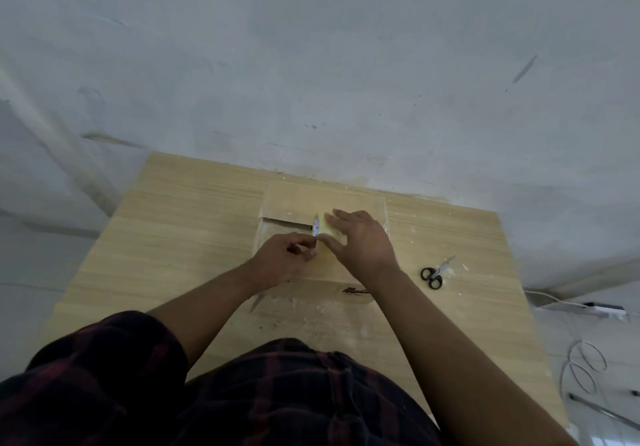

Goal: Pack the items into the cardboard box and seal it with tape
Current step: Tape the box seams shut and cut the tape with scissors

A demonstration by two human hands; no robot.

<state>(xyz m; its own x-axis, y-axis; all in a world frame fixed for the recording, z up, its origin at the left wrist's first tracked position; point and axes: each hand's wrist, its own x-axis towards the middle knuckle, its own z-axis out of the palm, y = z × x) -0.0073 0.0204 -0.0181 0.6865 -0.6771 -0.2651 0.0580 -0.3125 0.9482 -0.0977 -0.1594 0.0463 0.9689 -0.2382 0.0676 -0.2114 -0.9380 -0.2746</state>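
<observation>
A closed cardboard box [294,199] lies on the wooden table [180,237] in the middle of the head view. A strip of pale tape [327,234] runs across the seam between its top flaps. My right hand [360,241] lies flat on the tape, fingers spread and pointing far-left. My left hand [287,258] is pinched on the tape's near-left end, just beside a small white and blue tape roll [315,228] that stands on edge at the seam. What is inside the box is hidden.
Black-handled scissors [434,274] lie on the table to the right of the box. A grey wall [311,64] rises behind the table's far edge. White cables [585,362] and a power strip [602,308] lie on the floor at the right.
</observation>
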